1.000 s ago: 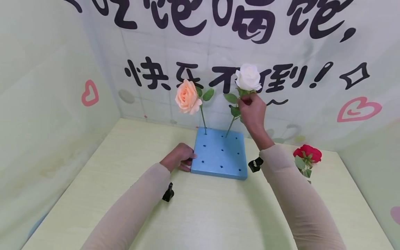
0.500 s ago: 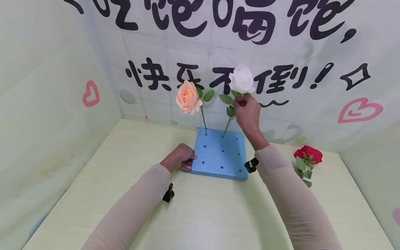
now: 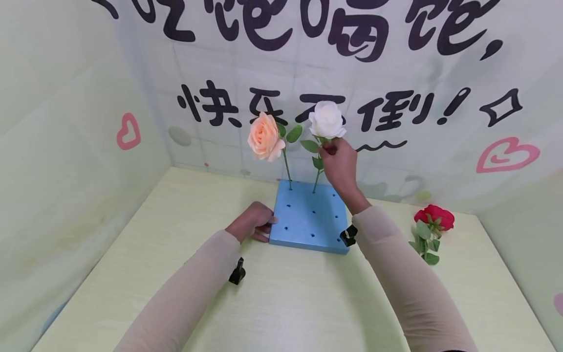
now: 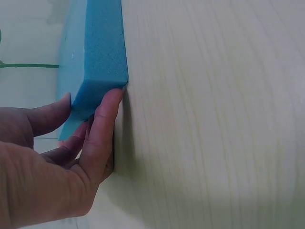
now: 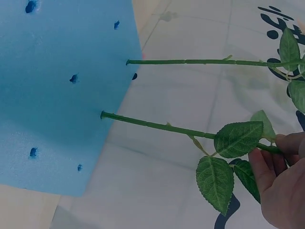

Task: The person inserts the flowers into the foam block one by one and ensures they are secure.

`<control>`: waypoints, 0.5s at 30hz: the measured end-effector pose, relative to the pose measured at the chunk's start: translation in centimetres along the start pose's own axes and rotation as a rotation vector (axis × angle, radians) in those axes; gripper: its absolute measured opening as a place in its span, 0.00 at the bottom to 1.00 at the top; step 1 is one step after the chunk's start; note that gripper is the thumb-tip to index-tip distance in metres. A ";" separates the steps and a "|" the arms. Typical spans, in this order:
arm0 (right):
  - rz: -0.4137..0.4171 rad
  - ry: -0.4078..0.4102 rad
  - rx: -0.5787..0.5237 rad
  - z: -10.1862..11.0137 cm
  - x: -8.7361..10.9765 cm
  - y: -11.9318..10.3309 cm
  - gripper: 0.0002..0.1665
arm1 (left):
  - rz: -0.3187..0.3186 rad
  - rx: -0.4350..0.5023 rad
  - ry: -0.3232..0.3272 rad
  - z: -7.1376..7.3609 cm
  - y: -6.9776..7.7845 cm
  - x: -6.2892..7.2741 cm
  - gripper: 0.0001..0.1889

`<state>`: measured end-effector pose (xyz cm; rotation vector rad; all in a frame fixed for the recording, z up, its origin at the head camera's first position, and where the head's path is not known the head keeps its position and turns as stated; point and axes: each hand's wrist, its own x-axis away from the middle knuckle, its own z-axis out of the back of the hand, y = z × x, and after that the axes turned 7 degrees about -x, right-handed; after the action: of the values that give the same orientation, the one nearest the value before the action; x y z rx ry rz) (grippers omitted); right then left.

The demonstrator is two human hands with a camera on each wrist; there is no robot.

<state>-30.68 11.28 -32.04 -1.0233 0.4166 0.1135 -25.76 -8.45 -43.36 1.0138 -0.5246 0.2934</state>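
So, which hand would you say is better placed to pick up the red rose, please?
Probably the right hand, once it releases the white rose: it is nearer the red rose, while the left hand grips the blue block, farther away.

There are two hands (image 3: 254, 220) (image 3: 341, 166), one blue foam board (image 3: 301, 222) and, seen from it, three roses: peach rose (image 3: 266, 137) at eleven o'clock, white rose (image 3: 327, 120) at twelve, red rose (image 3: 434, 217) at three.

The head view looked forward and down from farther back; close in, both wrist views shared the board (image 3: 301, 220), left facing its side (image 4: 105, 45), right facing stems (image 5: 143, 122).
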 end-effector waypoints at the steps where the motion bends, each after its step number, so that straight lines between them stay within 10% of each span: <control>1: -0.003 -0.004 0.000 -0.1 0.0 0.1 0.09 | -0.001 -0.002 -0.001 0.0 0.0 0.0 0.10; 15: 0.056 -0.015 0.044 -1.1 0.2 0.5 0.09 | 0.005 -0.016 -0.013 0.2 0.1 0.1 0.10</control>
<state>-30.97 10.54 -33.01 -0.9672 0.4322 0.1610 -25.78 -8.57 -43.11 0.9997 -0.5410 0.2869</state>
